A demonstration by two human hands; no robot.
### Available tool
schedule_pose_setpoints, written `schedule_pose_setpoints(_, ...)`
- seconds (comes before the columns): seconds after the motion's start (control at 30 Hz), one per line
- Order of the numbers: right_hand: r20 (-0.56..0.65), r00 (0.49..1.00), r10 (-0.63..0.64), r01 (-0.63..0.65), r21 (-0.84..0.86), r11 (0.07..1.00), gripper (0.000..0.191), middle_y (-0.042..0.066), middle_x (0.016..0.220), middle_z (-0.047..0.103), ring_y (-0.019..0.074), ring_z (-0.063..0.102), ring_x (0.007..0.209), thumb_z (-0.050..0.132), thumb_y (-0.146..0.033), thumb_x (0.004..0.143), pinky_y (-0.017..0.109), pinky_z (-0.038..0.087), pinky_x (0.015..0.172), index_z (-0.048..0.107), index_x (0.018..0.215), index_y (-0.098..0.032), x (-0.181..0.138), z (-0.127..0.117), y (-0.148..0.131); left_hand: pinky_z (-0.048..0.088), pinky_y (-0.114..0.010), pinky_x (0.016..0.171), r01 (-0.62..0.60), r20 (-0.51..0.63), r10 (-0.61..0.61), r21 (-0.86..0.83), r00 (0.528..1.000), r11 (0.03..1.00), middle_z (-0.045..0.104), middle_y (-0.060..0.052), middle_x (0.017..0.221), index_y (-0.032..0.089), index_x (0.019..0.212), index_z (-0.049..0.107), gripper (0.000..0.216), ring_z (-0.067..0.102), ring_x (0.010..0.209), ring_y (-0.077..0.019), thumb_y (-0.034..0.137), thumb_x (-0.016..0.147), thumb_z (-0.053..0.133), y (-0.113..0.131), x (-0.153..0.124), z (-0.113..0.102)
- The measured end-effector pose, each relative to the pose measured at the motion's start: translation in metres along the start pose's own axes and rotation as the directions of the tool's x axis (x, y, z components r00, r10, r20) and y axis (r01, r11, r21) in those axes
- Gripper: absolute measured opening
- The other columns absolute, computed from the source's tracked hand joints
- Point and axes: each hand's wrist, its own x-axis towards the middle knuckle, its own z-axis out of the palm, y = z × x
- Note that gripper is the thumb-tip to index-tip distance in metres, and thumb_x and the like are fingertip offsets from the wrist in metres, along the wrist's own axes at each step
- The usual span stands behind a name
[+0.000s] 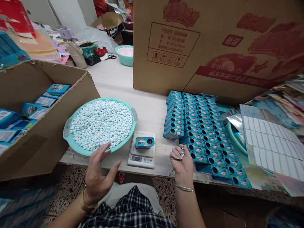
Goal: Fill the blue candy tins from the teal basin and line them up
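Note:
My left hand (99, 171) is open, fingers apart, just in front of a turquoise basin (83, 151) heaped with pale blue candies (102, 123). Curled closed, my right hand (181, 160) holds a few of the same small candies (182, 153) against its fingers. Between the hands sits a white digital scale (142, 162) with a lit display. On its pan lies a small blue candy box (144, 143) with a dark round hole in its top. Beside my right hand, rows of similar blue boxes (194, 136) stand packed together.
An open cardboard box (71, 104) with blue boxes inside stands at the left. A large carton (166, 72) rises behind the rows. Farther back are a smaller green basin (125, 60) and scissors (110, 57). Sticker sheets (273, 142) lie at the right over another basin (234, 136).

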Motion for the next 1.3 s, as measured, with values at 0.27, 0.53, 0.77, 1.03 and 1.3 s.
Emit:
schedule_pose_setpoints(0.27,-0.151,0.988,-0.009,0.017,0.052,0.998,0.024,-0.007,0.058,0.043,0.005,0.041,0.045,0.043,-0.026,0.097,0.017,0.039,0.044,0.048,0.075,-0.018,0.005,0.02,0.009,0.052,-0.043,0.099,-0.054,0.098,0.046,0.079,0.994,0.995,0.056,-0.007,0.128,0.028,0.136,0.048,0.056,0.053,0.119,-0.0249,0.017,0.084,0.066,-0.006,0.038,0.004)
schedule_pose_setpoints(0.53,-0.35,0.932,-0.092,0.075,-0.062,0.995,0.026,0.0,0.071,0.059,0.0113,0.06,0.067,0.044,-0.03,0.096,0.03,0.056,0.066,0.053,0.074,-0.018,0.004,0.033,0.021,0.036,-0.049,0.108,-0.27,0.327,0.176,0.266,0.928,0.925,0.054,-0.011,0.132,0.022,0.139,0.039,0.06,0.045,0.126,-0.0294,0.034,0.086,0.065,0.003,0.063,0.027)
schedule_pose_setpoints(0.77,-0.206,0.977,-0.06,0.057,-0.02,0.998,0.028,-0.004,0.064,0.054,0.0084,0.054,0.057,0.044,-0.031,0.097,0.033,0.057,0.075,0.052,0.073,-0.019,0.004,0.061,0.036,0.024,-0.055,0.113,-0.318,0.51,0.153,0.253,0.846,0.914,0.054,-0.011,0.131,0.018,0.136,0.042,0.058,0.043,0.125,-0.0302,0.033,0.084,0.064,0.01,0.073,0.054)
schedule_pose_setpoints(1.03,-0.064,0.996,-0.063,0.06,-0.045,0.997,0.03,-0.009,0.059,0.047,0.0045,0.039,0.042,0.042,-0.033,0.098,0.037,0.054,0.09,0.051,0.072,-0.019,0.006,0.098,0.053,0.026,-0.054,0.113,-0.296,0.544,0.146,0.199,0.826,0.934,0.059,-0.008,0.114,0.02,0.119,0.053,0.043,0.051,0.11,-0.0273,0.028,0.08,0.067,0.019,0.078,0.072)
schedule_pose_setpoints(1.3,-0.027,0.995,-0.101,0.097,-0.127,0.987,0.031,-0.011,0.056,0.044,0.0032,0.031,0.038,0.045,-0.037,0.097,0.033,0.054,0.086,0.052,0.073,-0.019,0.001,0.107,0.07,0.024,-0.052,0.113,-0.254,0.527,0.125,0.181,0.841,0.95,0.059,-0.006,0.105,0.019,0.11,0.058,0.03,0.051,0.106,-0.0252,0.024,0.081,0.066,0.015,0.076,0.072)
